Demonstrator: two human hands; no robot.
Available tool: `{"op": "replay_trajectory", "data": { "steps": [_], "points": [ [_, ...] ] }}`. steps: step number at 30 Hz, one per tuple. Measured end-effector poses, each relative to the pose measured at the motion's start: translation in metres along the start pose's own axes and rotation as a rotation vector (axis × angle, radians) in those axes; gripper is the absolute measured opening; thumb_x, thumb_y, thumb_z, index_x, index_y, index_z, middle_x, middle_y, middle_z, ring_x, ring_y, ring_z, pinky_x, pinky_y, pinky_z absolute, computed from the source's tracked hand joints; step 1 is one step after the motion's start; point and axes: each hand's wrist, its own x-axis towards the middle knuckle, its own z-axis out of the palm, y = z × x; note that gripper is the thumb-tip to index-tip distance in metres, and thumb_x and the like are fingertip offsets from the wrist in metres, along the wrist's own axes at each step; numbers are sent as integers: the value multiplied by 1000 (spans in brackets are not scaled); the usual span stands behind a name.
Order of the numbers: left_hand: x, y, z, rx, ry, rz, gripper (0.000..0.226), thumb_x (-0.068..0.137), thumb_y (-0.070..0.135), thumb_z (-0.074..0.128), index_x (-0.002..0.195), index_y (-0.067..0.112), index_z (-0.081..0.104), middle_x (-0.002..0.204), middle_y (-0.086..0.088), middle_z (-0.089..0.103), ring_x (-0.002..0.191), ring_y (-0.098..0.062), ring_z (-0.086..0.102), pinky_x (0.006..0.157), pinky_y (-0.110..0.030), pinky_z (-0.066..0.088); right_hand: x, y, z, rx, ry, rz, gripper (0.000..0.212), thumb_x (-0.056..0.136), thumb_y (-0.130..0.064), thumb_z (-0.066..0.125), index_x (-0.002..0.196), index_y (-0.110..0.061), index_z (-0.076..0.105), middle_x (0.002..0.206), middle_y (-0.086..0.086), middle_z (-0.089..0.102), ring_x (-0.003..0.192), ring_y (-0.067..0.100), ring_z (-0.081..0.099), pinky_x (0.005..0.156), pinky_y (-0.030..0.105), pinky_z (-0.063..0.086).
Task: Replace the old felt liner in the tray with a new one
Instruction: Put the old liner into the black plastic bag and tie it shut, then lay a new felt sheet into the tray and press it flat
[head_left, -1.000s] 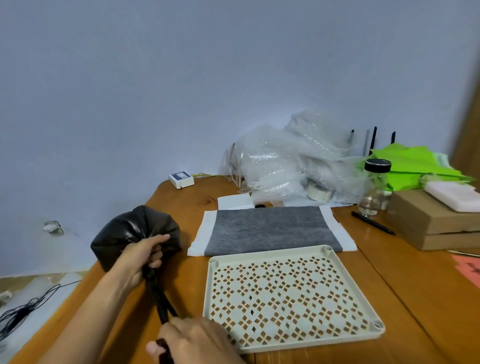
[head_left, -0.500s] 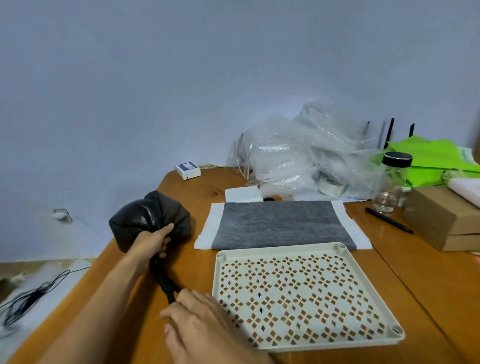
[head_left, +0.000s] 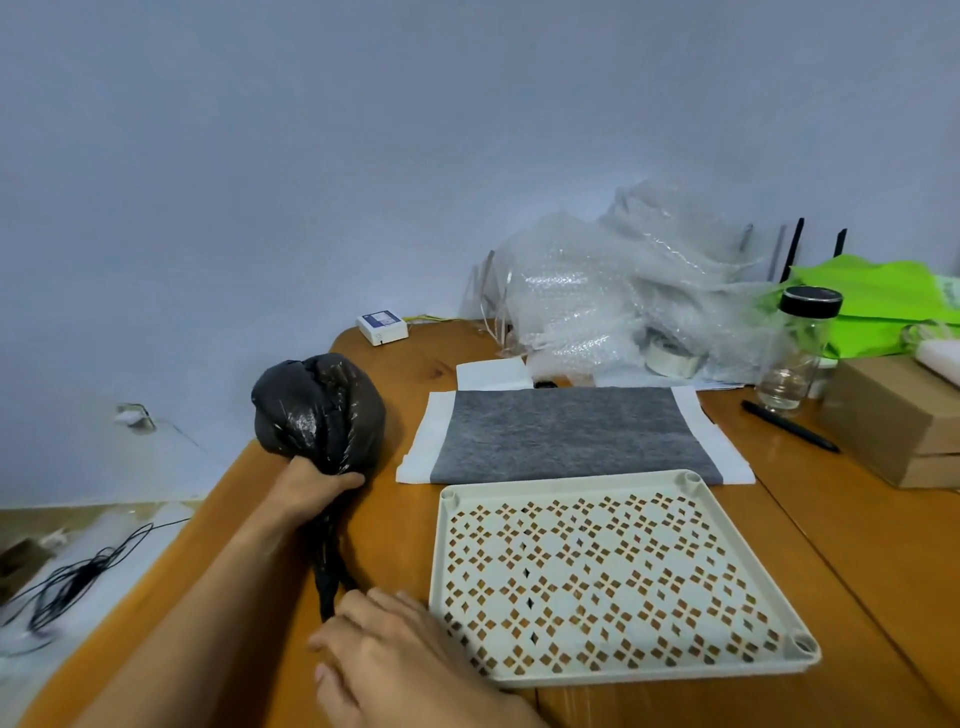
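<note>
Gripping the bulging black plastic bag (head_left: 318, 404) at its neck, the left hand (head_left: 310, 488) stays clamped; the right hand (head_left: 384, 656) at six o'clock seemingly pinches its twisted tail, beside the empty cream perforated plastic tray (head_left: 613, 577).

At frame centre-left, the left hand (head_left: 317, 488) grips the twisted neck of a black bag (head_left: 318, 405); the right hand (head_left: 395, 654) pinches its tail. A perforated tray (head_left: 613, 670) lies lower right, grey felt (head_left: 566, 434) just above it.

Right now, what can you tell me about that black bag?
The black bag is shiny, crinkly plastic, stuffed into a round bundle near the wooden table's left edge. Its neck is twisted into a thin rope running toward the camera. The left hand grips just below the bulge; the right hand touches the twisted tail's end.
</note>
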Motion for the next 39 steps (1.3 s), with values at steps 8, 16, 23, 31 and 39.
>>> {"op": "replay_trajectory", "data": {
  "steps": [8,16,23,31,39],
  "points": [
    [-15,3,-4,35,58,-100,60,72,45,87,96,-7,69,92,-26,72,89,-41,69,83,-53,57,-18,-5,-44,36,-58,111,34,104,-33,44,131,-21,60,139,-3,45,123,23,50,104,44,41],
    [-30,4,-37,325,-136,-116,47,62,41,92,94,10,75,99,-10,73,92,-21,65,82,-36,54,-43,21,-86,51,85,164,31,104,-36,43,122,-23,64,128,-16,49,110,8,57,99,35,48],
    [-83,57,-30,1015,-67,119,47,88,66,60,83,19,61,80,4,64,76,-15,64,63,-25,47,-84,98,-138,-101,267,455,26,103,-32,49,125,-27,62,132,-15,54,127,4,47,109,26,36],
    [-120,74,81,574,-264,323,77,97,63,45,156,16,31,164,-5,30,145,-24,38,117,-40,36,-145,174,-149,-261,23,718,60,106,-43,34,160,-22,17,168,-6,11,154,12,6,124,34,9],
    [-145,55,114,404,-215,320,92,94,73,36,163,23,3,169,7,-15,157,-22,4,125,-40,12,-172,175,-139,-136,80,766,67,106,-46,30,161,-19,3,169,-6,-3,154,9,-3,120,27,2]
  ]
}}
